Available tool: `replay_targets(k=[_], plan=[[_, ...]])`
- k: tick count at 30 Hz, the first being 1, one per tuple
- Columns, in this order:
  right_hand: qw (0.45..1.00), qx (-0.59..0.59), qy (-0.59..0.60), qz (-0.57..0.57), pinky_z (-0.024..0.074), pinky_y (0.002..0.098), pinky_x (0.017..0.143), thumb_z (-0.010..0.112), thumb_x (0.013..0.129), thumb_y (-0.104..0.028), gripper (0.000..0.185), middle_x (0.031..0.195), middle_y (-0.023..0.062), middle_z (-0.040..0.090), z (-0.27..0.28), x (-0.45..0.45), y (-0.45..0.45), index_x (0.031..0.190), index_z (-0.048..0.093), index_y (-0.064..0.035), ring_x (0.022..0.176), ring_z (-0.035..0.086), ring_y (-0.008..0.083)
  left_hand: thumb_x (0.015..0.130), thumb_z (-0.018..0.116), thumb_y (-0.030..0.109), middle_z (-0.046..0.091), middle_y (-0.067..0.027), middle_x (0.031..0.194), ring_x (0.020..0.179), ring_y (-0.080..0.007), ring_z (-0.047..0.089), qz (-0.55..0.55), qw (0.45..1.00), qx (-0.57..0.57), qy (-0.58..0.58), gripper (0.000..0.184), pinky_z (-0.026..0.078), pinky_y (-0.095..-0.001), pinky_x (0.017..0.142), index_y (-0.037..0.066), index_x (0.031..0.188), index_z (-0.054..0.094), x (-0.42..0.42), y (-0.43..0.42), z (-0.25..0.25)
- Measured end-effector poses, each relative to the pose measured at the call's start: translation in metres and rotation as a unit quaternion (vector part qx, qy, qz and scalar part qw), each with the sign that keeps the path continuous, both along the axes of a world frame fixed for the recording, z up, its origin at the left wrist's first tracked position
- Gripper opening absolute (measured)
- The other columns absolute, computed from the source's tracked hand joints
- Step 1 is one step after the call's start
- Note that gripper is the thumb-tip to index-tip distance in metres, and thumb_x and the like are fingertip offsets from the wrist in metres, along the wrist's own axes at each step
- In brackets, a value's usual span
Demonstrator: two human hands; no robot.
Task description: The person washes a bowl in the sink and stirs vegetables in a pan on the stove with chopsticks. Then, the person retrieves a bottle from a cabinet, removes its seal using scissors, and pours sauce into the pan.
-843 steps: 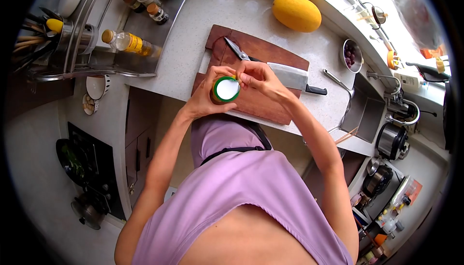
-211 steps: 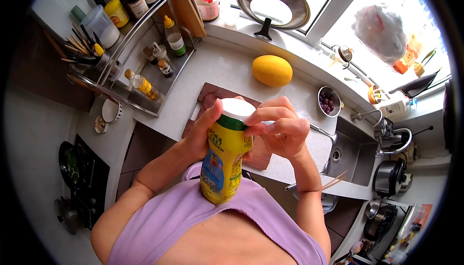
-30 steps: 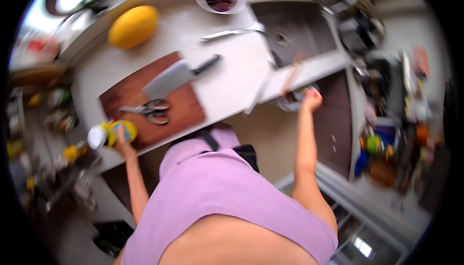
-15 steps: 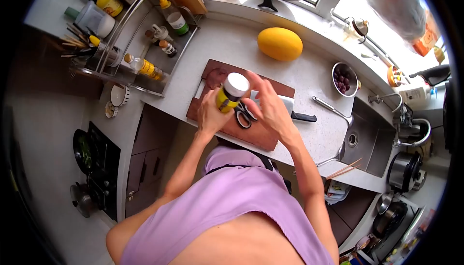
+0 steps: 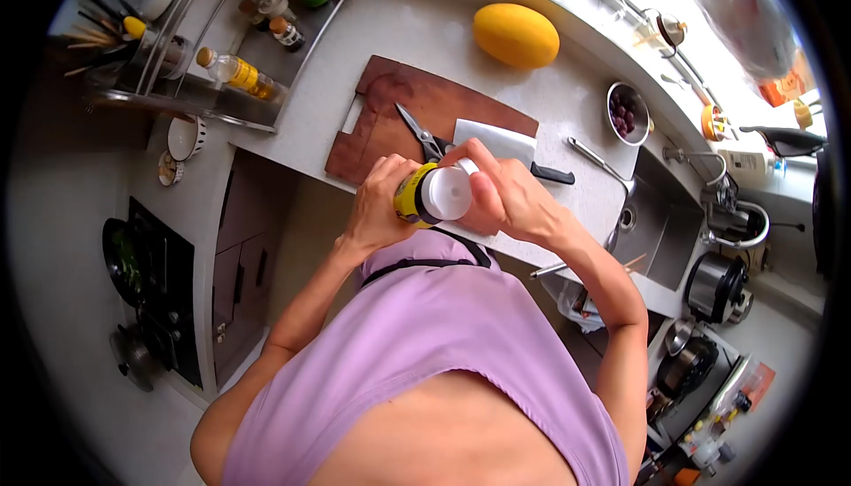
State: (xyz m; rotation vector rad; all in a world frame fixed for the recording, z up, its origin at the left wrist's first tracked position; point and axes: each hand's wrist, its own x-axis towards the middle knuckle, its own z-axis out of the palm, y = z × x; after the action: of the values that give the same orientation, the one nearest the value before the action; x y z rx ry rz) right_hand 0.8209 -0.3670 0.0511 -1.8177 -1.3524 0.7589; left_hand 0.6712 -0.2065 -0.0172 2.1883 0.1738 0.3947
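In the head view, my left hand (image 5: 379, 207) is wrapped round a yellow-and-black jar (image 5: 413, 196) with a white top (image 5: 448, 194), tilted towards me over the front edge of the counter. My right hand (image 5: 514, 198) is at the jar's top, thumb and fingers pinching a small white flap of the lid (image 5: 465, 167). Behind the jar, black-handled scissors (image 5: 424, 136) lie on a brown cutting board (image 5: 377, 101), their handles partly hidden by my hands. A cleaver (image 5: 496, 139) rests across the board's right side, its black handle sticking out past the edge.
A yellow melon (image 5: 516, 36) lies at the back of the counter. Right of it stand a metal bowl of dark grapes (image 5: 628, 114) and a long-handled utensil (image 5: 603, 165) beside the sink (image 5: 667, 242). On the left, a metal rack (image 5: 199, 109) holds bottles, above a stove (image 5: 164, 291).
The jar has come down towards me and tilted, so its top faces me. My right hand has gone from hovering beside it to pinching the lid's flap. The scissors now show more fully.
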Motion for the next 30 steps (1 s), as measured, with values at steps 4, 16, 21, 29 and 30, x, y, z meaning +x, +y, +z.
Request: replay_targets(k=[4, 16, 21, 29, 30], plan=[[0.967, 0.043, 0.247, -0.045, 0.0443, 0.0365, 0.057, 0.026, 0.105, -0.042, 0.046, 0.073, 0.0131, 0.059, 0.017, -0.001, 0.007, 0.114, 0.05, -0.0051, 0.067, 0.058, 0.027, 0.061, 0.079, 0.009, 0.059, -0.0118, 0.092, 0.086, -0.0319, 0.057, -0.04, 0.996, -0.059, -0.044, 0.044, 0.048, -0.0401, 0.074, 0.004, 0.099, 0.059, 0.004, 0.005, -0.004], [0.87, 0.038, 0.478, -0.112, 0.0223, 0.0222, 0.039, 0.017, 0.096, -0.069, 0.08, 0.057, -0.0016, 0.045, 0.03, -0.022, 0.024, 0.115, 0.057, -0.0022, 0.043, 0.034, 0.0057, 0.065, 0.078, 0.013, 0.061, -0.0114, 0.095, 0.09, -0.0299, 0.06, -0.075, 0.986, -0.109, -0.103, 0.039, 0.049, -0.0385, 0.076, 0.004, 0.099, 0.06, 0.012, 0.023, -0.004], [0.868, 0.042, 0.472, -0.147, 0.0216, 0.0208, 0.039, 0.017, 0.094, -0.073, 0.084, 0.059, -0.0017, 0.047, 0.024, -0.027, 0.022, 0.117, 0.056, -0.0023, 0.043, 0.035, 0.0052, 0.065, 0.078, 0.012, 0.061, -0.0108, 0.094, 0.089, -0.0293, 0.061, -0.08, 0.99, -0.085, -0.079, 0.039, 0.049, -0.0378, 0.076, 0.004, 0.099, 0.06, 0.005, 0.024, 0.009], [0.932, 0.109, 0.32, -0.129, 0.0435, 0.0341, 0.099, 0.06, 0.079, -0.064, 0.087, 0.124, 0.0096, 0.05, -0.02, -0.028, 0.01, 0.138, 0.038, -0.0033, 0.117, 0.051, 0.019, 0.07, 0.078, 0.014, 0.062, -0.0121, 0.107, 0.102, -0.028, 0.062, -0.077, 0.984, -0.159, -0.02, 0.046, 0.047, -0.0372, 0.097, 0.002, 0.109, 0.057, -0.009, 0.019, 0.014], [0.968, 0.102, 0.207, -0.097, 0.039, 0.037, 0.104, 0.079, 0.076, -0.045, 0.088, 0.129, 0.0136, 0.049, -0.045, -0.025, 0.005, 0.141, 0.036, -0.0037, 0.123, 0.048, 0.0248, 0.074, 0.078, 0.015, 0.061, -0.0129, 0.113, 0.108, -0.0265, 0.061, -0.068, 0.983, -0.168, -0.001, 0.054, 0.045, -0.0372, 0.102, 0.001, 0.12, 0.053, -0.018, 0.017, 0.01]])
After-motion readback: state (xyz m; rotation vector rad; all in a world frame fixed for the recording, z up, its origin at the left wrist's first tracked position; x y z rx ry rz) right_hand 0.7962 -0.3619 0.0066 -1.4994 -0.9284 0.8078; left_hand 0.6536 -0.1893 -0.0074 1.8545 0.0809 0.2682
